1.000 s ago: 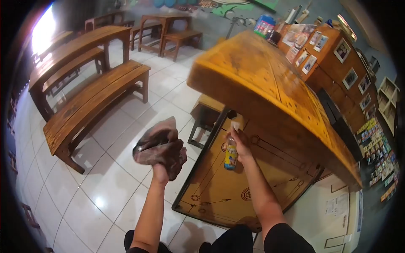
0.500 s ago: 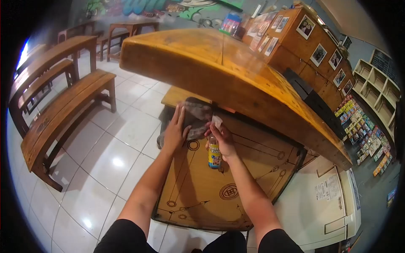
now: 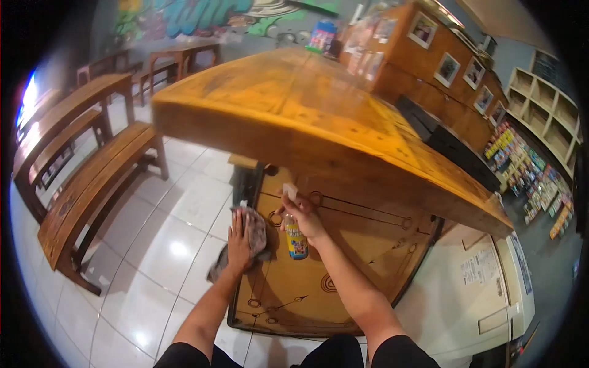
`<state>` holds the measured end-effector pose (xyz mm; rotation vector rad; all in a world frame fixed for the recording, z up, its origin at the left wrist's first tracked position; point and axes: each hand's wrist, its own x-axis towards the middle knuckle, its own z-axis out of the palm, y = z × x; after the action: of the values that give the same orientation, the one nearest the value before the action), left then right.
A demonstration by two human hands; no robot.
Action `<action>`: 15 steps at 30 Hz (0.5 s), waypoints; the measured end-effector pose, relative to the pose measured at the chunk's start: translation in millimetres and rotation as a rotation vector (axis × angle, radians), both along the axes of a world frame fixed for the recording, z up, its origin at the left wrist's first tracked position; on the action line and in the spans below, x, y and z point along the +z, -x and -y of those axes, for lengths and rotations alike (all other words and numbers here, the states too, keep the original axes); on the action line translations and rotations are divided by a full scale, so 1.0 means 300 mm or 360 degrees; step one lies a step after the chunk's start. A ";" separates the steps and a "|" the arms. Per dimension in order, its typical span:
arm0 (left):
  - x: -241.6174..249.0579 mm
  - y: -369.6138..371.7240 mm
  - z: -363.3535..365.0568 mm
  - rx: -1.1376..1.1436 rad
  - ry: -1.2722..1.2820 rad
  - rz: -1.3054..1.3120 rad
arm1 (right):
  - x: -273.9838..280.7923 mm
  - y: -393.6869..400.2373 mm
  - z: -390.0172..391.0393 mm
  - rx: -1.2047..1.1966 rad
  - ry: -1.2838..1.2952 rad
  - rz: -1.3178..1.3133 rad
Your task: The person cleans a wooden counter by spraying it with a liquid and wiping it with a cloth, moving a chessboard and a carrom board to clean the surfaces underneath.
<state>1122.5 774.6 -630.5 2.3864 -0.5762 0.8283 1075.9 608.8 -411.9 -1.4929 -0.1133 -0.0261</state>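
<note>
My left hand (image 3: 240,247) lies flat with fingers stretched on a grey, blotchy rag (image 3: 256,228), pressing it against the left edge of a carrom board (image 3: 319,264). Part of the rag hangs over the board's dark frame. My right hand (image 3: 300,216) is closed round the upper part of a small spray bottle (image 3: 297,242) with a yellow and blue label and a white spray head. The bottle is upright above the board, near its left side. Beneath the overhanging wooden counter, the board's far part is partly hidden.
The thick wooden counter (image 3: 276,92) juts over the board. Wooden benches (image 3: 101,184) stand on the white tiled floor (image 3: 156,245) at left. A white appliance (image 3: 472,294) is close on the right, with hanging packets (image 3: 534,172) beyond it.
My left hand and the rag have moved nearer and slightly left, down along the board's edge. The right hand with the spray bottle has shifted left. The view has turned a little.
</note>
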 end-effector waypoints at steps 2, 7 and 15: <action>0.311 -0.045 0.019 -0.0149 0.0015 -0.0085 | -0.029 0.039 0.055 0.0062 -0.0036 0.0021; 0.376 -0.183 0.063 -0.0170 -0.0168 0.0120 | -0.018 0.111 0.152 -0.0090 -0.0134 0.0000; 0.176 0.102 -0.030 -0.0301 -0.0411 0.0086 | -0.097 0.171 0.254 -0.0270 -0.0393 0.0153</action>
<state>1091.9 783.6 -577.8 2.4937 -0.9665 0.7760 1024.6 532.5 -441.1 -1.2512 -0.0584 -0.2409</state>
